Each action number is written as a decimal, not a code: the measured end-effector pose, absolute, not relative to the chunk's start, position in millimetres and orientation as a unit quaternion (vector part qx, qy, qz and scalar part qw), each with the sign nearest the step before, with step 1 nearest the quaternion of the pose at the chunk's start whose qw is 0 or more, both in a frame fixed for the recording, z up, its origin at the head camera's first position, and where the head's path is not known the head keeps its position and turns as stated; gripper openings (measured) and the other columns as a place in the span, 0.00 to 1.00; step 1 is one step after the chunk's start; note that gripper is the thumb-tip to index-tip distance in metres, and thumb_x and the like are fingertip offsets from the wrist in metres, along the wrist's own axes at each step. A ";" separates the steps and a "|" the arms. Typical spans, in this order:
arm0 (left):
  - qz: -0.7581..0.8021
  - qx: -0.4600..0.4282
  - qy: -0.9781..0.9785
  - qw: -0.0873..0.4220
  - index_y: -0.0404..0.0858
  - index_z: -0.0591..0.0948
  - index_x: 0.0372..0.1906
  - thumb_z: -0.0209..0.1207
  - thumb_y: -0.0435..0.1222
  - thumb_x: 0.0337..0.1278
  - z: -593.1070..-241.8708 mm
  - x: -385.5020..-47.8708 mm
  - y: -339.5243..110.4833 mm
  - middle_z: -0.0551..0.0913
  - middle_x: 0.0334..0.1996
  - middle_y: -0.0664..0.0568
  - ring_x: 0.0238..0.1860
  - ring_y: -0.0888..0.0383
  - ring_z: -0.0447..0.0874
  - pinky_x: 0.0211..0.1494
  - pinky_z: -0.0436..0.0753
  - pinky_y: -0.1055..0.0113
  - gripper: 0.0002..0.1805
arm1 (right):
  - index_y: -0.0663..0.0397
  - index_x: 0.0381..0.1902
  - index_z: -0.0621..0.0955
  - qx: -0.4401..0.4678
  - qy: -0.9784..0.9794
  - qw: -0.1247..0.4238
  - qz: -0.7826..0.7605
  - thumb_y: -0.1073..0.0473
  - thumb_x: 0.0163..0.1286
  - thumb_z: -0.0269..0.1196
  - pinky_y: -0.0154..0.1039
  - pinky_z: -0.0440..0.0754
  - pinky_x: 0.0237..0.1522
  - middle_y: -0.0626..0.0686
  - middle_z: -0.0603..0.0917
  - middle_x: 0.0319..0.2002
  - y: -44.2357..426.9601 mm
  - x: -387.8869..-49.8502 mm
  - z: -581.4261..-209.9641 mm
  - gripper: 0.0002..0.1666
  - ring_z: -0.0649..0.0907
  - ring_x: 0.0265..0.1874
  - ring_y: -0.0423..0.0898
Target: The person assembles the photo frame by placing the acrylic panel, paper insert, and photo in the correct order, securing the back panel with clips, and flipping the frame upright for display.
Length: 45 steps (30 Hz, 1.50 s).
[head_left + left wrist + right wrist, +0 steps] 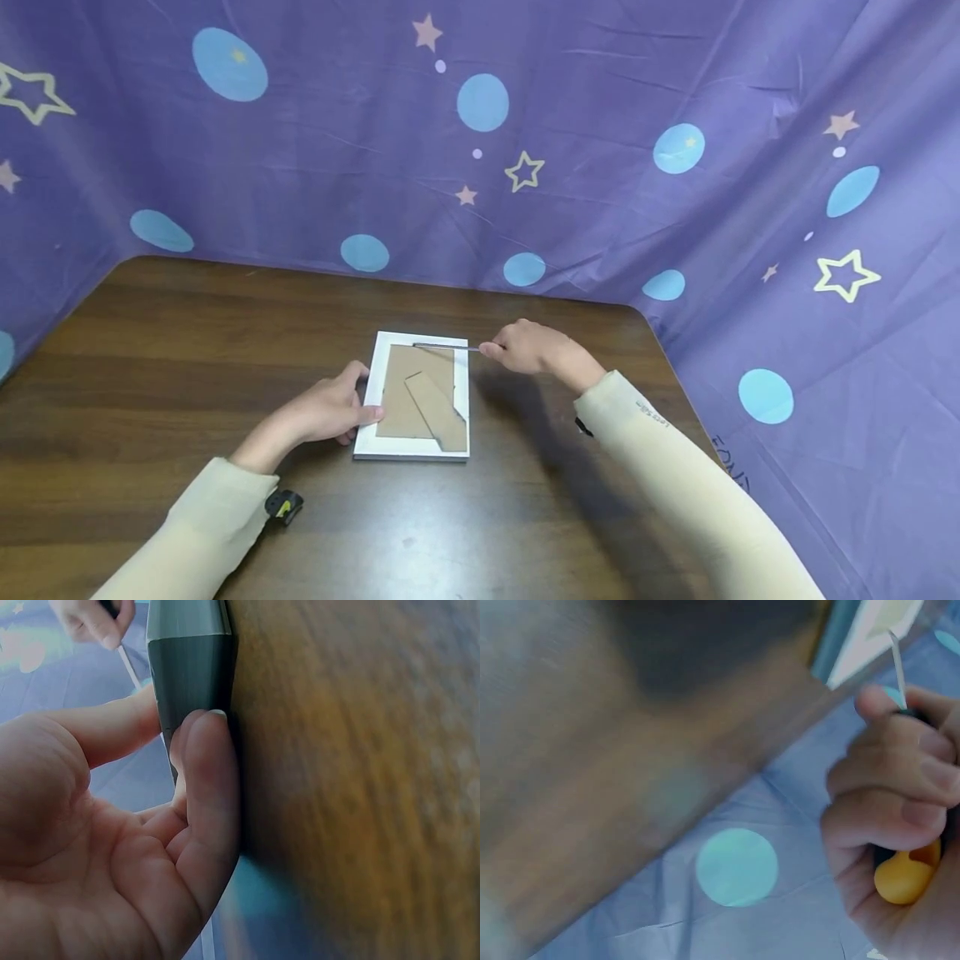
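A white picture frame (459, 379) lies face down on the table, its brown backing board (405, 400) and slanted easel leg (435, 408) facing up. My left hand (330, 410) grips the frame's left edge, thumb on top and fingers along the side. In the left wrist view, the fingers (210, 795) press against the frame's grey side (191, 682). My right hand (528, 346) holds a screwdriver with a thin metal shaft (450, 347) and a black and yellow handle (904, 877). Its tip meets the top edge of the backing board.
The brown wooden table (187, 367) extends around the frame. A purple curtain (585, 100) with stars and blue dots hangs behind the table and along its sides. A black strap device (283, 506) sits at the left wrist.
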<state>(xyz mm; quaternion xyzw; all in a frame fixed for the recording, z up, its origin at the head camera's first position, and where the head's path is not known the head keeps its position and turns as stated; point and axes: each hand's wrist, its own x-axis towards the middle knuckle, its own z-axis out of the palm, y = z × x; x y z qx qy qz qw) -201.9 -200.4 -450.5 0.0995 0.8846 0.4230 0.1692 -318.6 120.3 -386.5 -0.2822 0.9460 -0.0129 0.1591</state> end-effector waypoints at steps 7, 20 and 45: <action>0.436 0.093 0.878 0.172 0.28 0.62 0.70 0.67 0.40 0.71 -454.6 -201.2 -201.4 0.80 0.29 0.42 0.25 0.51 0.82 0.30 0.87 0.58 0.35 | 0.48 0.15 0.74 -0.235 0.928 0.287 0.034 0.38 0.87 0.46 0.39 0.71 0.21 0.46 0.73 0.16 92.9 -340.3 -343.3 0.39 0.69 0.12 0.41; 0.439 0.084 0.876 0.179 0.28 0.62 0.72 0.67 0.40 0.72 -455.9 -200.6 -199.2 0.80 0.31 0.42 0.27 0.50 0.82 0.31 0.88 0.57 0.36 | 0.48 0.11 0.74 -0.239 0.903 0.338 0.114 0.42 0.86 0.49 0.34 0.64 0.17 0.44 0.68 0.11 60.1 -356.2 -311.1 0.38 0.67 0.13 0.42; 0.439 0.083 0.877 0.174 0.28 0.63 0.71 0.67 0.39 0.72 -449.7 -203.0 -203.8 0.80 0.30 0.42 0.26 0.50 0.82 0.31 0.87 0.58 0.35 | 0.48 0.13 0.79 -0.246 0.905 0.314 0.149 0.40 0.84 0.50 0.35 0.67 0.20 0.44 0.68 0.11 48.1 -358.8 -295.5 0.38 0.68 0.13 0.40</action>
